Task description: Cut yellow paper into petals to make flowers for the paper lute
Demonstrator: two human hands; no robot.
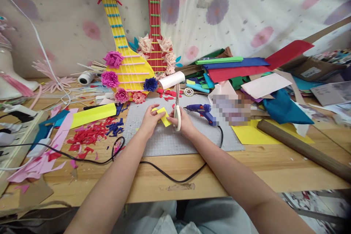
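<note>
My left hand [150, 120] pinches a small folded piece of yellow paper [165, 117] above the grey cutting mat [153, 148]. In my right hand [184, 121] is a pair of scissors [178, 114] with white handles, its blades pointing up and away from me. The fingertips of my right hand also meet the right edge of the yellow paper. Just right of that hand a blue hot glue gun [199, 109] lies on the mat. Behind the hands are red paper petals [168, 93] and a white roll [172, 79].
A yellow paper guitar [130, 67] and a red one [155, 49] lean at the back. Red scraps [89, 133] lie left. A black cord [175, 180] loops along the front. Coloured paper [236, 71] and a brown roll [301, 148] occupy the right.
</note>
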